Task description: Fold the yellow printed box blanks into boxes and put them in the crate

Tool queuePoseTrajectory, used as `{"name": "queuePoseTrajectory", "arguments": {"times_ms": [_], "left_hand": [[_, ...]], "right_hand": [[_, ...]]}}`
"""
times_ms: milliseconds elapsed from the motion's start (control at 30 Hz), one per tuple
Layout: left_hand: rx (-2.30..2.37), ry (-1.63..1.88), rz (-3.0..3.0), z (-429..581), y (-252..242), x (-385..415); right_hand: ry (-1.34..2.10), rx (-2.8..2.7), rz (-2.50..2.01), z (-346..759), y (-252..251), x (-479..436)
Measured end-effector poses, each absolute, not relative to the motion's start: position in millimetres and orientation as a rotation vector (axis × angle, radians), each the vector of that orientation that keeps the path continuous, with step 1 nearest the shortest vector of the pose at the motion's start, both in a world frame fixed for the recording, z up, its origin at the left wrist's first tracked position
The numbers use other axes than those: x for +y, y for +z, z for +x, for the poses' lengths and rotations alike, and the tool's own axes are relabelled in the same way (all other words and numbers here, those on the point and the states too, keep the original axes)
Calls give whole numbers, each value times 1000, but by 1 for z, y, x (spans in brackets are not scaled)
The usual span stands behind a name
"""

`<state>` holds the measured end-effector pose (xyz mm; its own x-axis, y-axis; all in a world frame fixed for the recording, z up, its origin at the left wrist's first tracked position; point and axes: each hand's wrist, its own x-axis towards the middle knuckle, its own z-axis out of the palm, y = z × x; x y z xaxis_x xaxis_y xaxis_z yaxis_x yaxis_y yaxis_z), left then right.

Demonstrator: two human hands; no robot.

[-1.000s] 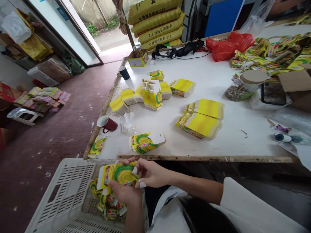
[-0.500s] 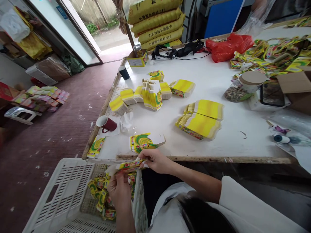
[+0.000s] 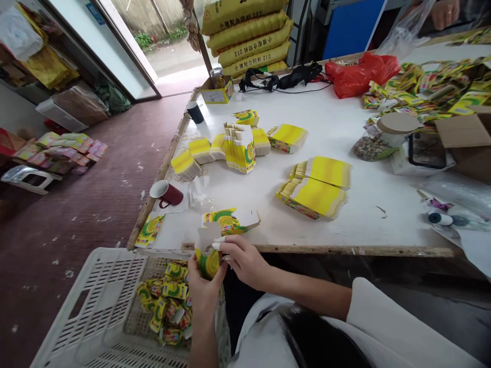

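A small yellow-and-green carton [image 3: 208, 261] stands upright between my hands, its white end flap raised. My left hand [image 3: 204, 291] is closed around the lower part, thumb on one side and fingers on the other. White coverings show on the fingertips of my right hand [image 3: 245, 261], which grips the carton at its right edge beside the flap. Directly behind, flat cartons [image 3: 226, 221] lie in a small fanned stack near the table's front edge. Below my left hand, a white plastic crate [image 3: 102, 301] holds a heap of similar cartons [image 3: 169, 299].
On the white table [image 3: 230, 191] sit a maroon mug [image 3: 172, 195], a dark cup [image 3: 195, 113] and stacks of flat cartons [image 3: 314, 197]. A lidded jar [image 3: 378, 140], a red bag [image 3: 362, 74] and a carton pile [image 3: 429, 89] occupy the right. Another person's hand [image 3: 445, 14] shows at top right.
The carton has turned from lying sideways to upright, with its flap now up. My left hand has moved up and right, uncovering more of the crate's heap.
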<state>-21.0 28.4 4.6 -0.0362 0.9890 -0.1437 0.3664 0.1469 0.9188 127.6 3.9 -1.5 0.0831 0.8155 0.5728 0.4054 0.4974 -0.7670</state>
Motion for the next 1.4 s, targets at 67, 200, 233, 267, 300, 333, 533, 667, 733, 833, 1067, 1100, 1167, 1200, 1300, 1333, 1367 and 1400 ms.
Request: {"name": "queuePoseTrajectory", "arguments": {"times_ms": [67,200,233,267,300,333,533,667,733,833,1067,1100,1167,1200,1300,1333,1367,1400], "left_hand": [[1534,989,1319,-18,0,28],[1480,1096,1310,-18,-3,30],[1473,1094,1354,-18,-3,30],[1474,1080,1422,-18,-2,31],[1478,1052,1511,-18,-1,31],[1484,1018,1617,-18,0,30],[1376,937,1977,-3,4,12],[1418,1061,1981,7,2,3],[1439,1050,1981,7,2,4],[1493,972,2009,2,3,9],[1433,864,2196,-1,3,12],[1429,885,2223,-1,2,12],[1454,964,2303,-2,0,13],[1485,999,2350,-3,-1,14],[1600,1002,2486,-7,0,19],[1622,974,2529,-8,1,20],[1627,941,2574,-8,2,21],[1614,917,2622,-8,4,22]], "right_hand": [[564,-1391,-1042,114,-6,-7],[918,-1198,-907,107,-5,-11],[964,-1156,-924,112,-2,-7],[986,-1124,-970,119,2,-3],[984,-1094,-1028,128,6,2],[1001,-1098,-1107,138,10,8],[1584,-713,-1016,162,12,31],[1978,-332,-736,139,-3,24],[1987,-280,-707,133,-9,20],[1809,-348,-707,136,-13,17],[1698,-557,-743,152,-6,17],[1713,-570,-774,154,-4,17],[1697,-615,-872,159,-1,16],[1667,-644,-932,162,1,16],[1606,-765,-1075,170,3,16],[1613,-801,-1100,171,3,16],[1619,-834,-1123,172,3,17],[1621,-859,-1145,173,2,18]]}}
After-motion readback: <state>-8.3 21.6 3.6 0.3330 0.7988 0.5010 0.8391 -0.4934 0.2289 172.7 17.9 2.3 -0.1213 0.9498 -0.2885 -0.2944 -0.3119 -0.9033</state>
